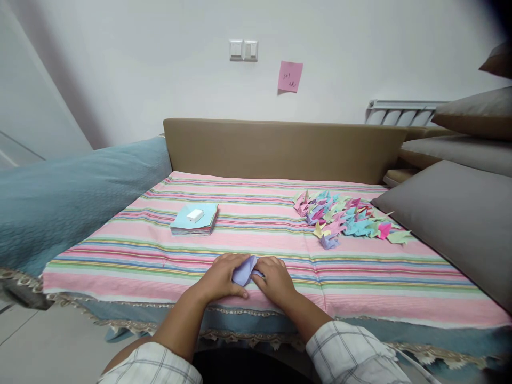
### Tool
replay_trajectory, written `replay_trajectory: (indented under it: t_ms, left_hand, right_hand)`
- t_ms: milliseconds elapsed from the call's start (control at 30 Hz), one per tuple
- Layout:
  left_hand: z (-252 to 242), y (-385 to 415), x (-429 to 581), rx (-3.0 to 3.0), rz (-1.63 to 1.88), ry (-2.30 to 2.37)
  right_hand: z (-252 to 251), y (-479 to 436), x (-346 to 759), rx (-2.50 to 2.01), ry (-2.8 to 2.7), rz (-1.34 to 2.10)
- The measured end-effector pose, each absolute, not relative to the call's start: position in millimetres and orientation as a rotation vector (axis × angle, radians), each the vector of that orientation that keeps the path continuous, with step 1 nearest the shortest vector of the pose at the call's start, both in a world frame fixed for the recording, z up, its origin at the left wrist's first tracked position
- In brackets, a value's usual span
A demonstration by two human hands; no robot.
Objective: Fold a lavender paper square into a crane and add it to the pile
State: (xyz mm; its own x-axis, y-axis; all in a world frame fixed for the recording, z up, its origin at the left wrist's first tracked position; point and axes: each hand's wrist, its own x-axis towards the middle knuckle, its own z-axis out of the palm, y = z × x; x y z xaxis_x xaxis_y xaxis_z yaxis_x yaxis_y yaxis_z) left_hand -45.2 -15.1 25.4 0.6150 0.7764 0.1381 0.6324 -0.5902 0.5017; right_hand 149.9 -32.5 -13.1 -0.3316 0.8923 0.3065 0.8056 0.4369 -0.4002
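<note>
A purple sheet of origami paper [244, 273], partly folded, lies between my hands at the front of the striped cloth [256, 202]. My left hand [224, 276] grips its left side, fingers curled over the far edge and thumb at the near side. My right hand [275, 280] pinches the right side of the paper between thumb and fingers. Both hands hide parts of the folds. Beyond my right hand lies a cluster of folded paper cranes [344, 216] in pink, blue, green, yellow and purple.
A stack of coloured paper squares [194, 224] with a small white block [195, 215] on top stands at left. Grey cushions [452, 213] rise at right. A brown backrest [280, 149] borders the far side, a blue-covered armrest [92, 186] the left. A pink note [290, 76] sticks to the wall.
</note>
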Motion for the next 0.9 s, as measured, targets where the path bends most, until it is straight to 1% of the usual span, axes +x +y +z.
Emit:
replay_trajectory:
  t_ms: [500,900]
  left_hand:
    - [20,-11,-38,2.426,0.525,1.261]
    - [12,-5,-41,2.393,0.565,1.21]
  right_hand:
    - [-18,-31,151,-1.403,-2.201,0.247]
    - [-15,-32,151,-1.403,-2.211,0.265]
